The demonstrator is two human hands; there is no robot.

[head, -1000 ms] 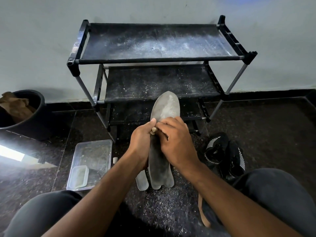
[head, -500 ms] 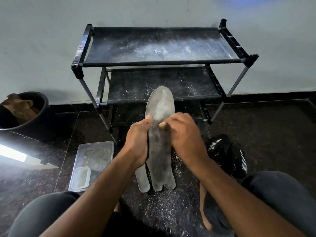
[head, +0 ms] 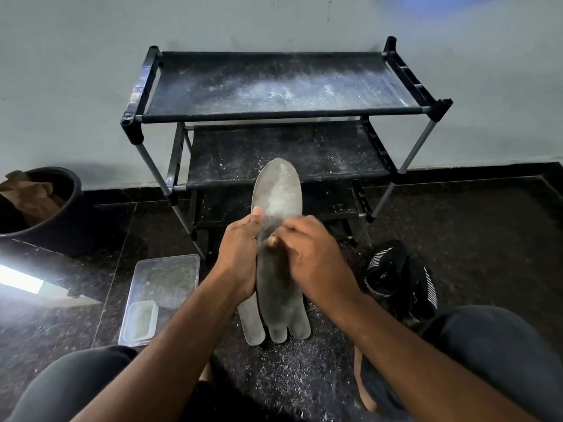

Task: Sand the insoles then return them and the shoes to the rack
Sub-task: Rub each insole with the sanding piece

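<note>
A grey insole (head: pixel 278 193) stands nearly upright in front of me, toe end up, heel near the floor. My left hand (head: pixel 239 257) grips its left edge at the middle. My right hand (head: pixel 313 260) pinches a small tan piece of sandpaper (head: pixel 272 240) against the insole's face. Two more grey insoles (head: pixel 251 325) lie on the floor under the held one. A pair of black shoes (head: pixel 402 280) with white stripes sits on the floor to the right. The black three-shelf rack (head: pixel 274 111) stands against the wall, its shelves dusty and bare.
A clear plastic box (head: pixel 161 296) with a small tub inside lies on the floor at the left. A black bucket (head: pixel 45 220) holding brown paper stands at the far left. Grey dust covers the dark floor (head: pixel 289 370) between my knees.
My right hand with the sandpaper has slid up and then back down over the insole's middle. My left hand keeps its grip on the insole, which has stayed nearly upright.
</note>
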